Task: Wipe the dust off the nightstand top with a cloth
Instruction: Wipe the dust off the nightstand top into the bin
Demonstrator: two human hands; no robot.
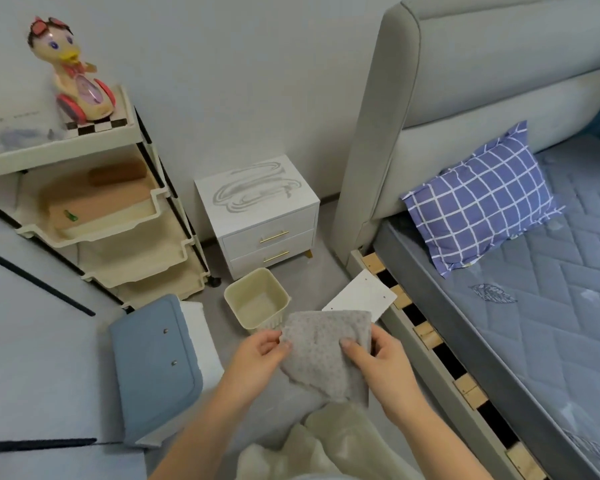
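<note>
As the left hand [257, 358] and right hand [383, 367] pinch its sides, the cloth [323, 355] runs lengthwise forward

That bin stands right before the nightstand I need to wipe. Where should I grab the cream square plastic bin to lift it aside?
Pinch the rim of the cream square plastic bin from above, best at its far-left wall: it stands upright and open, apparently empty, so the thin wall is free. The grey speckled cloth hides its near corner.
</note>
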